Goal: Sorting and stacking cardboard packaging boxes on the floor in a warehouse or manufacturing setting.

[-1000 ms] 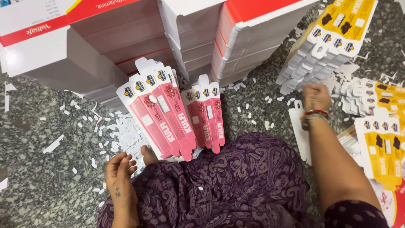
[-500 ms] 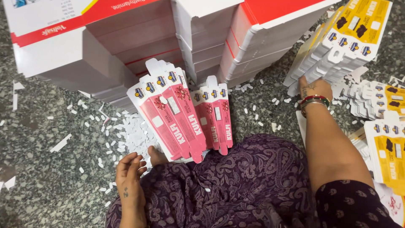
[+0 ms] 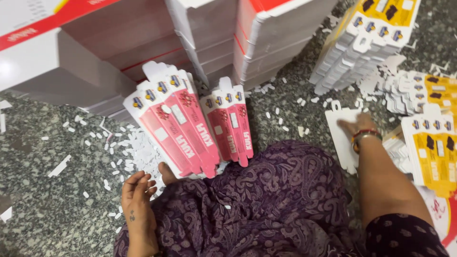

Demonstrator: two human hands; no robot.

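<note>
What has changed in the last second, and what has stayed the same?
The right hand has drawn back from the yellow carton stacks toward the body and now lies flat on a white carton blank on the floor. The left hand stays resting by the knee, holding nothing. The pink carton blanks and the big white stacks have not moved.

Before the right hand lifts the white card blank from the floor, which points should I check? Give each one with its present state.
1. Right hand lies on the white card blank: ok.
2. Fingers closed around the blank: not ok, the hand lies flat.
3. Blank clear of the yellow stack: cannot tell, edges meet.
4. Left hand empty, resting at the knee: ok.
5. Pink stacks out of the way: ok.
</note>
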